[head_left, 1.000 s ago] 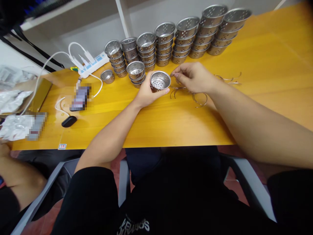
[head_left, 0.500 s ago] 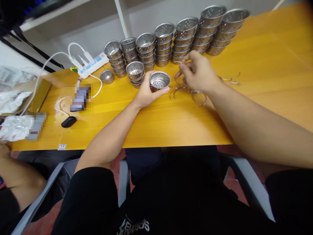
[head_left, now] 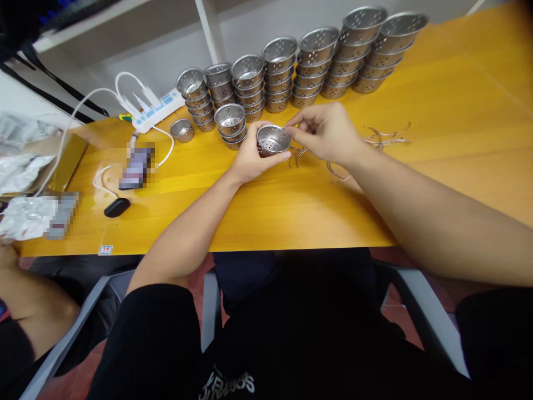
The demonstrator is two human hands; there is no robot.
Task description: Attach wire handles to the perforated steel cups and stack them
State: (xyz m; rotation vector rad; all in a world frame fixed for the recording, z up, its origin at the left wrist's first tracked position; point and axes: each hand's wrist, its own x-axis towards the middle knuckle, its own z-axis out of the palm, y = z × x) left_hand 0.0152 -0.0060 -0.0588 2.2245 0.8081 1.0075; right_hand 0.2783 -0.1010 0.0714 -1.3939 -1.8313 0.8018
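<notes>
My left hand (head_left: 251, 158) is wrapped round a perforated metal cup (head_left: 273, 140), its open top tilted towards me. At the cup's right rim, my right hand (head_left: 320, 132) pinches a thin bent wire, mostly hidden by the fingers. Under and beyond the right wrist lie several loose curved wires (head_left: 385, 137) on the yellow table (head_left: 275, 211). Just left of the held cup stands a short stack of perforated cups (head_left: 230, 123). A single small cup (head_left: 182, 130) sits farther left.
Tall stacks of perforated cups (head_left: 277, 75) line the back of the table. To the left are a power strip (head_left: 160, 109) with white cables, a blurred phone (head_left: 137, 166) and a black oval object (head_left: 117, 207). Another person's arm (head_left: 37, 300) shows at far left.
My right hand rose from the cup with a wire showing at its fingertips, then came back down and left to the rim. My left hand keeps the cup in nearly the same place.
</notes>
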